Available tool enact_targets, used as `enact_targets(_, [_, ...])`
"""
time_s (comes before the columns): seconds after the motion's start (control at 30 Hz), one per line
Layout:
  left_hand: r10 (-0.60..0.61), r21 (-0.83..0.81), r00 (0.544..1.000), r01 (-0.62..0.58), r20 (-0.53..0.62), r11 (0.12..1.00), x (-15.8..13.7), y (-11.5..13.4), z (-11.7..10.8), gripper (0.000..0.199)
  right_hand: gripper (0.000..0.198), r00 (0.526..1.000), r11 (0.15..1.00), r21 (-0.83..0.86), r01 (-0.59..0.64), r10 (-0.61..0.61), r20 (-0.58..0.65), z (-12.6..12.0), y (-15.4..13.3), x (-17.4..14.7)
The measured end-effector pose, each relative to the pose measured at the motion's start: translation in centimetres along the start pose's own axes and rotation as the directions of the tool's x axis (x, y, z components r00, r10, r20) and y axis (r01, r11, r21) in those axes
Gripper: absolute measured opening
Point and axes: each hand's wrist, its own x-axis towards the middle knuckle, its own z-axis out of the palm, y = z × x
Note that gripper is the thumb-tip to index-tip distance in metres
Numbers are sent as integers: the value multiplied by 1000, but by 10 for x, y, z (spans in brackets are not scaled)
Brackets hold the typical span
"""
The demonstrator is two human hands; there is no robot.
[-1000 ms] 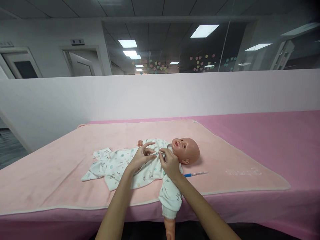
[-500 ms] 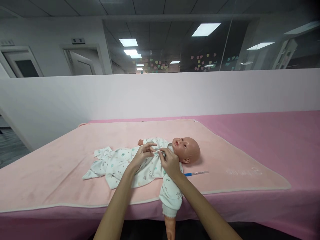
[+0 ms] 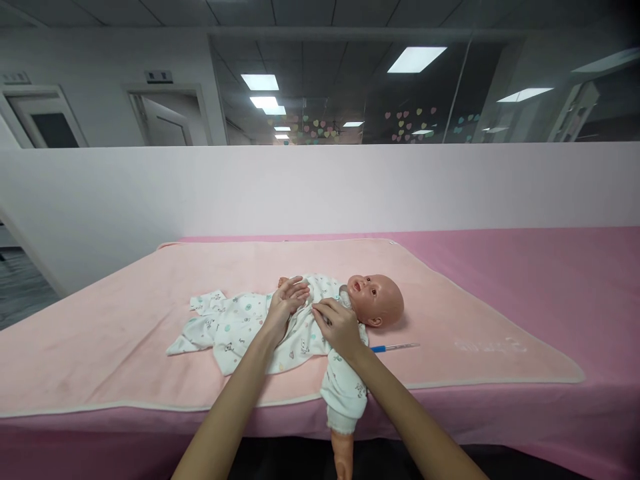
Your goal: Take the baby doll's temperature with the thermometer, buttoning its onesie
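Observation:
A baby doll (image 3: 377,300) lies on its back, head to the right, dressed in a white printed baby gown (image 3: 245,323). Over the doll's chest, my left hand (image 3: 287,303) is open, its fingers stretched out and palm partly turned up. My right hand (image 3: 340,327) is closed in a pinch at the gown's front edge, just below the doll's chin; the exact bit of cloth between the fingertips is small and partly hidden. One doll arm (image 3: 343,450) in its sleeve hangs over the table's near edge, beneath my right forearm.
A blue-and-clear thermometer-like stick (image 3: 393,347) lies right of the doll's shoulder. Under the doll is a peach blanket (image 3: 125,320) with a pale border, spread over a pink-covered table (image 3: 550,287). A low white partition (image 3: 320,190) stands behind.
My left hand has let go of the gown's edge and opened, its palm turning up. My right hand stays pinched at almost the same place. The view has shifted slightly.

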Motion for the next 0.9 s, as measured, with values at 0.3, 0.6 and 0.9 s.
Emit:
enact_targets(0.3, [33,-20,999,-33,-29,999,2,-6,-4,59,20,999,998,65,-17,14,41,-2,-2,2])
enact_targets(0.6, [82,-27,991,-86,-106,996,-6,-3,1,54,20,1000,997,71,-15,14,15,0,-2,2])
enact_targets(0.9, [30,-54,997,-34,-66,998,-13,2,-8,53,21,997,998,15,-62,62,37,1,-1,1])
